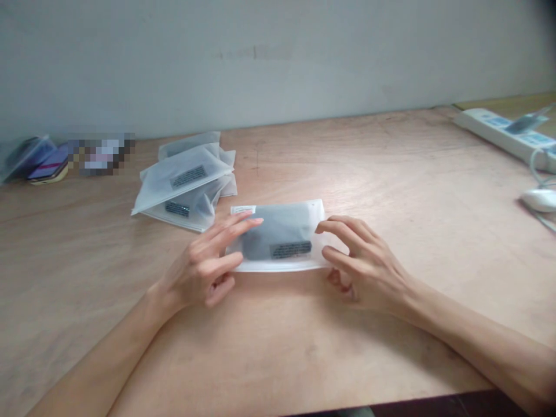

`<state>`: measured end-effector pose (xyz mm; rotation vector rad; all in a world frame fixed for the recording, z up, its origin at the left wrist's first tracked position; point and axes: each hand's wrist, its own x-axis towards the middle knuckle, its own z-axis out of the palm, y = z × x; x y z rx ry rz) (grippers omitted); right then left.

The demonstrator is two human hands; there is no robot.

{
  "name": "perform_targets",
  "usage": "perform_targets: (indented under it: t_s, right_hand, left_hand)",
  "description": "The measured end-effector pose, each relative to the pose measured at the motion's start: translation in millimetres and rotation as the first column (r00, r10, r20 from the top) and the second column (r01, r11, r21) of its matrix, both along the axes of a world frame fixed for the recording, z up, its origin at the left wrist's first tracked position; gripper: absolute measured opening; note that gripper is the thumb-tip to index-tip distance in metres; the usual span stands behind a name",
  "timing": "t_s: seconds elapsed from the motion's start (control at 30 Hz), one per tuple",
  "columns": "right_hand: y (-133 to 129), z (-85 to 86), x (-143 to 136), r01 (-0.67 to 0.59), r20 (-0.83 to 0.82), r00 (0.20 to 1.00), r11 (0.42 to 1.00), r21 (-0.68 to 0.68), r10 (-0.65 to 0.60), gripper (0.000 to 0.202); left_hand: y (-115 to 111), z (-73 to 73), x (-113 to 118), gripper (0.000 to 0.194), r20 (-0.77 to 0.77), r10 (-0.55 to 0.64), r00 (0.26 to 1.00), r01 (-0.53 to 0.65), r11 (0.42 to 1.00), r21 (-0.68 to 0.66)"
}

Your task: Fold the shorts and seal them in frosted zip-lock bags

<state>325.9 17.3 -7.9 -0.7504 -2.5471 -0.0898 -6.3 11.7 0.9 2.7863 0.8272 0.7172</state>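
A frosted zip bag (282,231) lies flat on the wooden table in front of me, with a dark flat item inside, a block of black print and a small white label at its upper left. My left hand (212,260) rests at the bag's left end, fingers apart, two of them stretched over its surface. At the right end is my right hand (365,260), its fingers bent and apart, with the fingertips at the bag's edge. Neither hand visibly pinches the bag.
Several similar frosted bags (182,165) lie in a loose pile behind my left hand. Farther left are a purple package (50,165) and a blurred-out object (106,153). A white power strip (504,130) and a white plug (541,200) with a cable lie at the right.
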Motion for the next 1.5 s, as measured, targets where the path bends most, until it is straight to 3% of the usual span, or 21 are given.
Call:
perform_targets:
  t_s: [0.1, 0.23, 0.33, 0.47, 0.57, 0.63, 0.7, 0.8, 0.9, 1.1, 1.17, 1.33, 1.4, 1.5]
  right_hand:
    - [-7, -3.7, -6, -0.135, -0.047, 0.990, 0.981, -0.136, 0.130, 0.038]
    - [-12, -9.9, -14, -0.071, 0.057, 0.995, 0.971, -0.229, 0.086, 0.076]
    - [-12, -13.4, -17, -0.030, 0.118, 0.991, 0.967, -0.251, 0.062, 0.078]
    - [-8, -16.3, -16, -0.014, 0.141, 0.989, 0.967, -0.253, 0.052, 0.074]
    - [-5, -18.9, -14, -0.022, 0.127, 0.991, 0.972, -0.236, 0.053, 0.079]
    - [-4, -20.4, -14, -0.028, 0.110, 0.993, 0.977, -0.209, 0.052, 0.082]
    - [-4, -21.2, -15, -0.032, 0.099, 0.994, 0.981, -0.189, 0.051, 0.082]
    - [-7, -20.4, -16, -0.019, 0.080, 0.996, 0.980, -0.199, 0.035, 0.082]
    - [-10, -19.2, -18, -0.029, 0.043, 0.998, 0.972, -0.232, 0.040, 0.086]
    - [-8, -21.3, -22, 0.001, -0.056, 0.998, 0.976, -0.218, -0.013, 0.087]
    - [-7, -22.9, -22, 0.046, -0.081, 0.995, 0.978, -0.204, -0.064, 0.084]
    - [-10, -27.1, -20, 0.108, -0.036, 0.992, 0.964, -0.244, -0.120, 0.079]
    - [-11, -27.8, -19, 0.116, -0.020, 0.992, 0.957, -0.266, -0.126, 0.075]
    - [-11, -26.4, -19, 0.119, 0.000, 0.992, 0.950, -0.289, -0.125, 0.068]
  left_hand:
    - [-5, -5.3, 5, 0.020, 0.022, -0.117, 0.993, 0.119, 0.989, -0.093]
    - [-9, -10.9, 12, 0.064, -0.053, -0.077, 0.996, 0.070, 0.991, -0.113]
    - [-9, -6.1, 14, 0.083, -0.196, -0.039, 0.980, 0.008, 0.988, -0.156]
    - [-9, 0.0, 16, 0.093, -0.281, -0.034, 0.959, -0.013, 0.987, -0.162]
    - [-13, -5.2, 23, 0.089, -0.271, 0.052, 0.961, -0.071, 0.996, -0.059]
    - [-16, -11.4, 30, 0.075, -0.248, 0.153, 0.957, -0.145, 0.988, 0.050]
    - [-19, -16.4, 36, 0.059, -0.239, 0.217, 0.947, -0.178, 0.969, 0.174]
    - [-20, -18.3, 40, 0.051, -0.264, 0.289, 0.920, -0.199, 0.926, 0.320]
    - [-17, -15.6, 35, 0.045, -0.256, 0.347, 0.902, -0.241, 0.898, 0.367]
    - [-10, -3.3, 14, 0.044, -0.055, 0.358, 0.932, -0.301, 0.852, 0.428]
    - [-8, 1.7, 5, 0.049, 0.035, 0.402, 0.915, -0.374, 0.813, 0.446]
    - [7, 6.9, -29, 0.043, 0.291, 0.546, 0.786, -0.609, 0.598, 0.522]
    - [14, 7.1, -45, 0.036, 0.375, 0.607, 0.700, -0.706, 0.510, 0.491]
    - [23, 6.0, -66, 0.042, 0.364, 0.725, 0.585, -0.803, 0.456, 0.384]
